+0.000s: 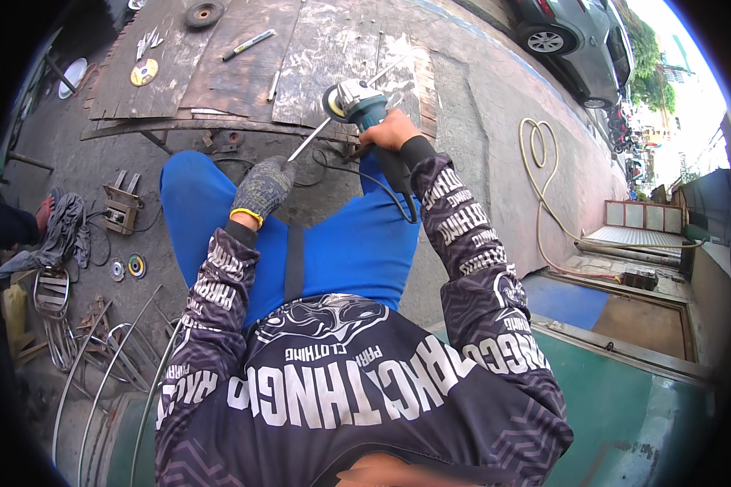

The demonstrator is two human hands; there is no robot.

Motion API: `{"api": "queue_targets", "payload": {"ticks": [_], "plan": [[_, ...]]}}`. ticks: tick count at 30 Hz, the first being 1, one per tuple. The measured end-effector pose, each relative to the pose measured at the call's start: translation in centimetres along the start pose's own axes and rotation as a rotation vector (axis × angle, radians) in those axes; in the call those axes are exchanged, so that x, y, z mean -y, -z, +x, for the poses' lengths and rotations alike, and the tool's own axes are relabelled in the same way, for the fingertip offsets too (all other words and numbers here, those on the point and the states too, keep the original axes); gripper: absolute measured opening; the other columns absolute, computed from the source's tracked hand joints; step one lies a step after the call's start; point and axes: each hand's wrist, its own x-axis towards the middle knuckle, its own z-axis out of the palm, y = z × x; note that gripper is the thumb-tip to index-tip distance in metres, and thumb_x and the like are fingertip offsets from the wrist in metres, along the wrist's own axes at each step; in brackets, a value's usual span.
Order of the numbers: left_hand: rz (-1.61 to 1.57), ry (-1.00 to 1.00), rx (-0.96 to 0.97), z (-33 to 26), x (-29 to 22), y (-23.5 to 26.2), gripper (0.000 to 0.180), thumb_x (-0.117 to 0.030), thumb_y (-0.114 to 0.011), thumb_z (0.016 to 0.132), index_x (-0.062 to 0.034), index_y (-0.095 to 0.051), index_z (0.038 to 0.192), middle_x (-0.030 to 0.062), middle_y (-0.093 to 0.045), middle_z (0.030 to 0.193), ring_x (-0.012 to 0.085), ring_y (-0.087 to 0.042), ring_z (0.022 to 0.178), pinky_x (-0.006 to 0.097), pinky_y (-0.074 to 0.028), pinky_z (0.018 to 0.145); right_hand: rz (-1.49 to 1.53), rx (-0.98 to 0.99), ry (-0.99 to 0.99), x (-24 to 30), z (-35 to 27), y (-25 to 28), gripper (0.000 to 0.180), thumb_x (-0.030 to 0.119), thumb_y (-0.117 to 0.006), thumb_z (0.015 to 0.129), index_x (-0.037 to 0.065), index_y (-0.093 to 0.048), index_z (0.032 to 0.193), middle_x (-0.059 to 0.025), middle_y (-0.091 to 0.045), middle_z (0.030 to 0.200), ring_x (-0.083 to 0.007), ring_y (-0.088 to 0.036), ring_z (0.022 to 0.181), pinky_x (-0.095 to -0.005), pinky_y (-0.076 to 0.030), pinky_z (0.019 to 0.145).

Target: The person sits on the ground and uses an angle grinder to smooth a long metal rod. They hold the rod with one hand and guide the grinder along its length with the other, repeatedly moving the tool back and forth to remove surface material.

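An angle grinder, teal-bodied with a metal head, is gripped by my bare right hand. Its round disc sits against or just over a thin metal rod; I cannot tell whether they touch. The rod slants from my lap up across the worn wooden board, passing behind the grinder head. My left hand, in a grey knitted glove with a yellow cuff, is closed round the rod's near end. A black cord hangs from the grinder's tail beside my blue-trousered right leg.
On the wooden board lie a marker, a yellow disc and a small wheel. Loose discs and bent metal tubes are on the left floor. A hose loops at right. A car stands beyond.
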Motion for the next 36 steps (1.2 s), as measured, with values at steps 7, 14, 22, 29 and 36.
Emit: {"api": "queue_targets", "payload": {"ticks": [7, 14, 22, 29, 36], "plan": [[-0.015, 0.025, 0.116, 1.3, 0.7, 0.1, 0.045, -0.037, -0.052, 0.097, 0.0026, -0.066, 0.114, 0.029, -0.066, 0.112, 0.0459, -0.06, 0.11, 0.049, -0.046, 0.095, 0.012, 0.012, 0.017, 0.7, -1.6, -1.7, 0.069, 0.035, -0.086, 0.056, -0.012, -0.067, 0.102, -0.0275, -0.071, 0.101, -0.0357, -0.071, 0.094, -0.037, -0.056, 0.082], [-0.013, -0.007, 0.083, 1.5, 1.2, -0.5, 0.045, -0.037, -0.051, 0.097, 0.0017, -0.067, 0.113, 0.0292, -0.065, 0.114, 0.0459, -0.059, 0.111, 0.05, -0.046, 0.097, 0.037, -0.034, 0.044, -0.2, -2.3, -2.9, 0.07, 0.034, -0.088, 0.055, -0.012, -0.067, 0.104, -0.0269, -0.07, 0.103, -0.0355, -0.071, 0.095, -0.0371, -0.056, 0.083], [-0.047, -0.014, 0.06, 0.6, 1.0, -0.9, 0.045, -0.037, -0.049, 0.098, 0.0021, -0.066, 0.114, 0.0286, -0.065, 0.115, 0.0459, -0.059, 0.111, 0.05, -0.046, 0.097, -0.007, 0.029, -0.024, -1.7, -0.7, -0.6, 0.069, 0.035, -0.087, 0.055, -0.013, -0.068, 0.1, -0.026, -0.071, 0.098, -0.0348, -0.071, 0.093, -0.0371, -0.056, 0.08], [0.004, -0.013, 0.044, 0.3, 0.7, -0.3, 0.045, -0.037, -0.05, 0.099, 0.0026, -0.065, 0.113, 0.0287, -0.065, 0.111, 0.0468, -0.06, 0.107, 0.052, -0.047, 0.094, 0.016, -0.014, -0.11, -2.7, 2.7, 1.2, 0.062, 0.032, -0.086, 0.056, -0.012, -0.071, 0.098, -0.0257, -0.072, 0.103, -0.0344, -0.071, 0.095, -0.0376, -0.056, 0.082], [-0.029, 0.035, 0.043, -1.1, -1.1, 0.7, 0.043, -0.037, -0.051, 0.099, 0.0019, -0.065, 0.111, 0.0305, -0.065, 0.105, 0.0475, -0.061, 0.102, 0.054, -0.048, 0.089, -0.002, -0.01, -0.186, -4.7, 7.3, 3.5, 0.064, 0.035, -0.085, 0.058, -0.01, -0.071, 0.101, -0.0233, -0.071, 0.105, -0.0307, -0.071, 0.096, -0.0346, -0.055, 0.083]]}}
